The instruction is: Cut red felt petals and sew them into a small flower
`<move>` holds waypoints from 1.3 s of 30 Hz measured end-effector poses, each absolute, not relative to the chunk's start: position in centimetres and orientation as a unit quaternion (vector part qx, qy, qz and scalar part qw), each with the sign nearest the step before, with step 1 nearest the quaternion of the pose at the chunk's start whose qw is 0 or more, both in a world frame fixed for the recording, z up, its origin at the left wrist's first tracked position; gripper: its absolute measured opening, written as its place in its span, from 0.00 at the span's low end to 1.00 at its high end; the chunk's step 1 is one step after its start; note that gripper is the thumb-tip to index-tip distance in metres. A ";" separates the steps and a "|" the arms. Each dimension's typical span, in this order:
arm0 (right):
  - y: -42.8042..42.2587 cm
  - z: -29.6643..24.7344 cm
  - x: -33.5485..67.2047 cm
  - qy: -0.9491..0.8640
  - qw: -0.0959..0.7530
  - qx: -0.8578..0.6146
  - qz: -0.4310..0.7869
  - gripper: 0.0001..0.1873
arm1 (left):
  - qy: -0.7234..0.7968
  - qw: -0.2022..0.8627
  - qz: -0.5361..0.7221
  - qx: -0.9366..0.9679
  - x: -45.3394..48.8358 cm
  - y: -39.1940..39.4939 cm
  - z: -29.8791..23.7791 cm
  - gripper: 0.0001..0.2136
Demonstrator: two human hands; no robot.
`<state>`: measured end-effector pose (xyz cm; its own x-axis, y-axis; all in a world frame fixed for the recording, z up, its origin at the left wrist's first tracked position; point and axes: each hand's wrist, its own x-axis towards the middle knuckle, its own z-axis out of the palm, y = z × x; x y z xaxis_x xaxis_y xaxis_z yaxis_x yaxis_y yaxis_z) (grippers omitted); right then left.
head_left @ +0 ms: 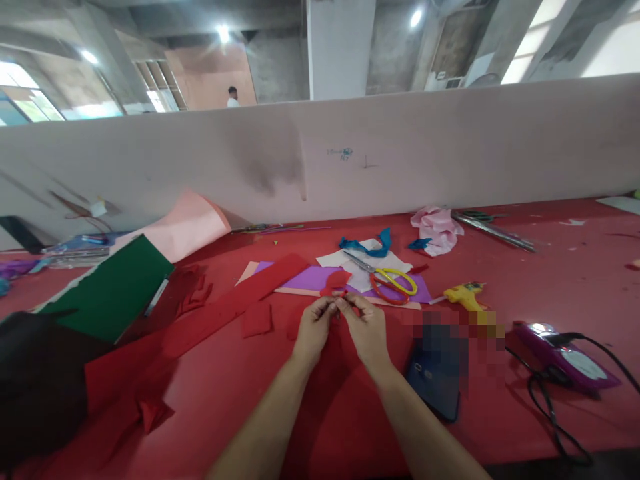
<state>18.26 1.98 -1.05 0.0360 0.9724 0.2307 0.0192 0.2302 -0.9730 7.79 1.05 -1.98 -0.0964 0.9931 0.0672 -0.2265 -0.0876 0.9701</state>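
Note:
My left hand (316, 325) and my right hand (364, 325) meet at the front middle of the red table, fingertips pinched together. Between them is a small piece of red fabric (336, 281), part of which sticks up past the fingertips; the rest is hidden by my fingers. Just beyond lie scissors (387, 275) with one yellow and one red handle, on purple sheets (310, 277) and white scraps. To the left, a long red fabric strip (225, 313) and a folded red square (257, 320) rest on the table.
On the right are a yellow glue gun (466, 296), a dark phone (435, 380) and a purple power strip (570, 360) with black cables. A green sheet (113, 287) and pink paper (183, 227) lie left. A pale partition (225, 160) closes the back; a person stands far behind it.

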 end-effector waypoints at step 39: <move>-0.2 -1.1 18.4 -0.551 0.611 -0.399 0.406 0.10 | 0.366 0.563 0.629 0.391 9.1 -0.1 -2.6 0.05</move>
<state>18.39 -0.18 -1.08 0.0642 0.9350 0.3488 -0.0566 0.3523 -0.9342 9.10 -0.11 -2.56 -0.0591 0.9950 0.0804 -0.4227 -0.0979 0.9010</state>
